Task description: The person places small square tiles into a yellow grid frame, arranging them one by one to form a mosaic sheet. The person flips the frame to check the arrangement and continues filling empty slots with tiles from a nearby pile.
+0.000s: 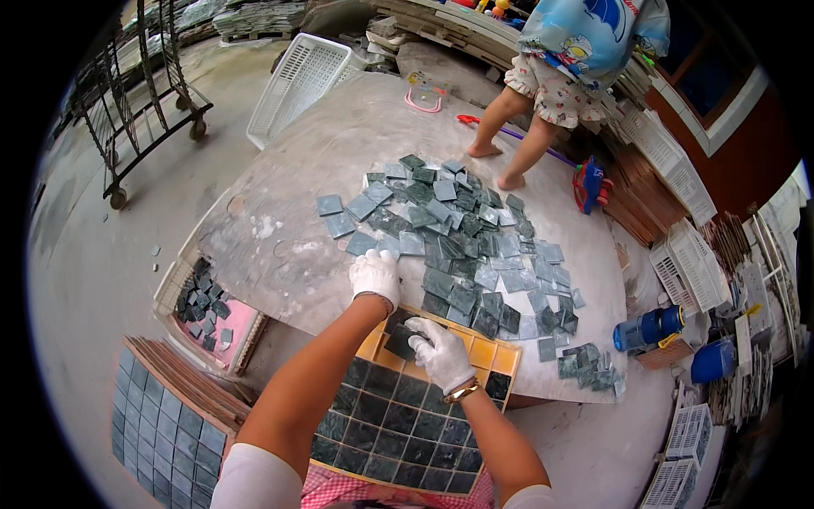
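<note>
My left hand (376, 276), in a white glove, rests on the grey round table (339, 153) at the near edge of a heap of loose green stone tiles (466, 246). My right hand (437, 349), also gloved, presses a dark green tile (402, 341) into the yellow grid tray (496, 355) at the table's near edge. Most of the tray's cells below my hands hold dark green tiles (390, 433); the top row shows several bare yellow cells.
A small person (560, 76) stands barefoot on the far side of the table. A basket of tiles (208, 318) and a stack of filled boards (161, 407) sit at left. White crates, blue containers (649, 327) and a wheeled rack (144, 102) surround the table.
</note>
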Demonstrator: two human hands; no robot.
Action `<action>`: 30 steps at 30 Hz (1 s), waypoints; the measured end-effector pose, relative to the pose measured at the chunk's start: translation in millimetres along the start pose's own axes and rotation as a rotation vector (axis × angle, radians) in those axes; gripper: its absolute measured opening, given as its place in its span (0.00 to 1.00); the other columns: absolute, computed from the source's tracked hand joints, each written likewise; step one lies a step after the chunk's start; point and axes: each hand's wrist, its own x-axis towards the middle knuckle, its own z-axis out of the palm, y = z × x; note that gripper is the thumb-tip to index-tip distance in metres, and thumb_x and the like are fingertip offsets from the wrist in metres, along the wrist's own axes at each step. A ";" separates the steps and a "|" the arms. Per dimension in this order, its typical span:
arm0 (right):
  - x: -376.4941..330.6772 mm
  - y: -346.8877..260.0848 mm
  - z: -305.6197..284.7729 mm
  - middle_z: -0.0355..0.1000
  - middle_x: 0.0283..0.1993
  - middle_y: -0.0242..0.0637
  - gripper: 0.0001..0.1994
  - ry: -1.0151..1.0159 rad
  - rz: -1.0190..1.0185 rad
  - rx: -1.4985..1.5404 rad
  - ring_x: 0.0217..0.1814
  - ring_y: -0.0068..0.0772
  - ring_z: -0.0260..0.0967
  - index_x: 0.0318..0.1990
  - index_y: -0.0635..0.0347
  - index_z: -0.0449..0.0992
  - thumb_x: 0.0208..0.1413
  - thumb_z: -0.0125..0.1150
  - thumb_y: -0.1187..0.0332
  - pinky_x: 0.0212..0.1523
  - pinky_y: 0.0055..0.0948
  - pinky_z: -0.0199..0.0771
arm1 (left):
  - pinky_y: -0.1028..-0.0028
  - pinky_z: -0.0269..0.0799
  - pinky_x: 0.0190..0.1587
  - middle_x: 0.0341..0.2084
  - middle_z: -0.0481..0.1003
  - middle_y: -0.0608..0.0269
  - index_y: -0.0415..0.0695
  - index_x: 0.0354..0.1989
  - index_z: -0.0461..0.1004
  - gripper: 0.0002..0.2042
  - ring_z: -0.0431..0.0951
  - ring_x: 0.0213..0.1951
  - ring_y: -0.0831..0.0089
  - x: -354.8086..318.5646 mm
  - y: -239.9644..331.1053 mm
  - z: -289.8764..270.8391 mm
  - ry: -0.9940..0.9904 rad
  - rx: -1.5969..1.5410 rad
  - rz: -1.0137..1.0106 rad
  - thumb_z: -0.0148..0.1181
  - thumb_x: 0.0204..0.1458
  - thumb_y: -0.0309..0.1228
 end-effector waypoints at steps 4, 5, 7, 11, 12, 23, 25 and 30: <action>5.3 30.2 18.3 0.68 0.40 0.38 0.14 0.257 -0.458 -0.501 0.40 0.42 0.71 0.46 0.54 0.74 0.51 0.59 0.67 0.39 0.36 0.72 | 0.58 0.70 0.46 0.41 0.69 0.51 0.43 0.43 0.66 0.22 0.71 0.45 0.51 -2.5 -1.6 -20.4 0.204 -0.223 0.189 0.64 0.38 0.34; 2.7 31.2 18.9 0.67 0.41 0.37 0.14 0.263 -0.434 -0.508 0.40 0.41 0.71 0.46 0.53 0.74 0.50 0.60 0.66 0.39 0.36 0.73 | 0.58 0.70 0.46 0.41 0.68 0.50 0.43 0.45 0.65 0.23 0.70 0.45 0.50 -8.2 -2.1 -39.4 0.234 -0.293 0.285 0.64 0.38 0.33; -1.5 27.6 27.6 0.66 0.42 0.36 0.14 0.251 -0.406 -0.509 0.39 0.40 0.71 0.46 0.52 0.74 0.50 0.60 0.65 0.38 0.35 0.74 | 0.58 0.70 0.46 0.42 0.68 0.52 0.45 0.50 0.65 0.26 0.70 0.45 0.51 -22.5 -21.1 -61.4 0.295 -0.357 0.478 0.63 0.38 0.30; -8.4 27.7 42.7 0.65 0.41 0.36 0.17 0.237 -0.359 -0.693 0.39 0.37 0.71 0.48 0.54 0.71 0.50 0.61 0.64 0.36 0.34 0.75 | 0.59 0.69 0.48 0.44 0.69 0.53 0.45 0.51 0.65 0.29 0.70 0.46 0.52 -67.3 -58.8 -74.3 0.049 -0.298 0.682 0.66 0.34 0.29; -8.2 27.3 43.2 0.66 0.41 0.37 0.18 0.238 -0.355 -0.734 0.39 0.38 0.71 0.49 0.55 0.71 0.50 0.61 0.64 0.36 0.35 0.75 | 0.59 0.69 0.48 0.44 0.69 0.53 0.45 0.51 0.65 0.30 0.70 0.46 0.52 -76.7 -64.0 -72.2 -0.015 -0.290 0.708 0.66 0.34 0.29; -17.6 16.8 22.4 0.68 0.45 0.39 0.16 0.050 -0.316 -0.625 0.43 0.43 0.70 0.47 0.58 0.74 0.51 0.60 0.65 0.43 0.36 0.72 | 0.61 0.63 0.56 0.51 0.67 0.60 0.45 0.49 0.70 0.26 0.64 0.54 0.54 -94.0 -96.3 -51.3 -0.073 -0.279 0.780 0.67 0.37 0.35; -13.0 16.9 15.4 0.69 0.45 0.40 0.15 0.031 -0.365 -0.590 0.43 0.43 0.70 0.46 0.57 0.74 0.51 0.60 0.65 0.43 0.36 0.72 | 0.61 0.60 0.58 0.54 0.66 0.60 0.46 0.52 0.70 0.27 0.62 0.57 0.54 -90.4 -97.0 -53.9 -0.142 -0.250 0.806 0.66 0.40 0.36; 11.5 22.6 -9.5 0.71 0.44 0.41 0.14 0.232 -0.393 -0.562 0.45 0.44 0.70 0.45 0.56 0.75 0.51 0.60 0.65 0.43 0.36 0.72 | 0.58 0.48 0.65 0.62 0.59 0.57 0.45 0.60 0.63 0.28 0.54 0.65 0.56 -96.2 -107.1 -33.4 -0.176 -0.267 0.792 0.59 0.49 0.37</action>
